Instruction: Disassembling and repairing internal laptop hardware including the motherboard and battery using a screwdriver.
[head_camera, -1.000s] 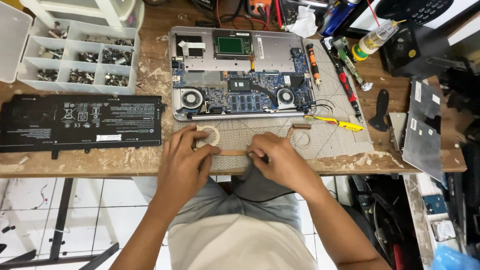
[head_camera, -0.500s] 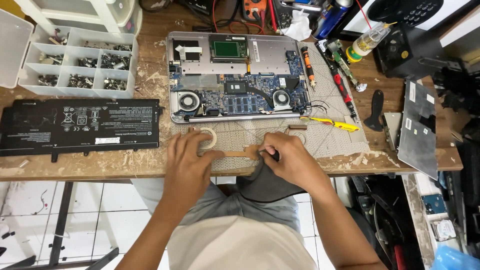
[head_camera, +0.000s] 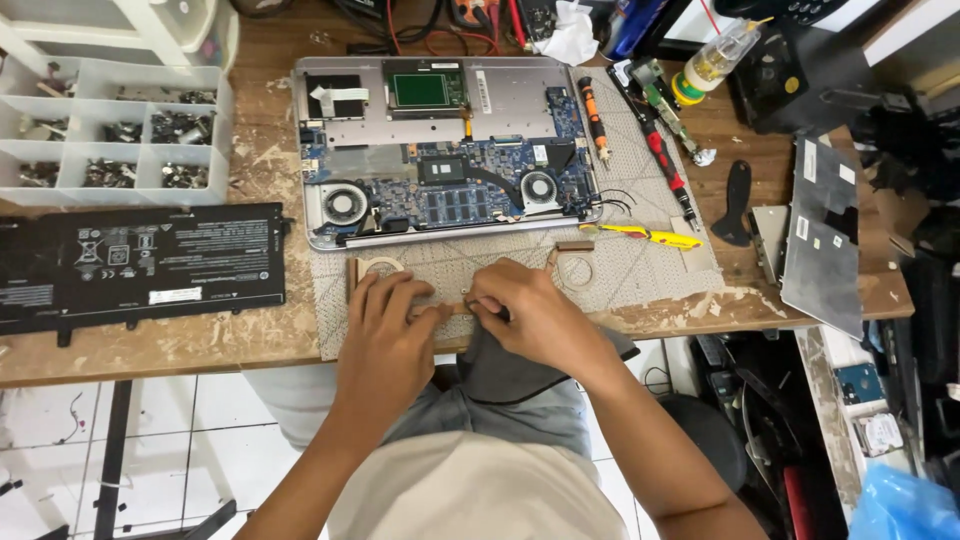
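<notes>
Your left hand (head_camera: 388, 325) lay flat on the copper heat pipe assembly (head_camera: 470, 285), just in front of the opened laptop (head_camera: 445, 150). Your right hand (head_camera: 530, 315) pinched the pipe's middle, fingers closed narrowly around it.

Scuffed wooden workbench (head_camera: 150, 350) over white tiled floor (head_camera: 60, 440)

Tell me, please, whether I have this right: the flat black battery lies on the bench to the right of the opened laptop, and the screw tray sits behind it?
Not quite. In the head view the black battery lies left of the opened laptop, not right. The screw tray does sit behind it.
</notes>
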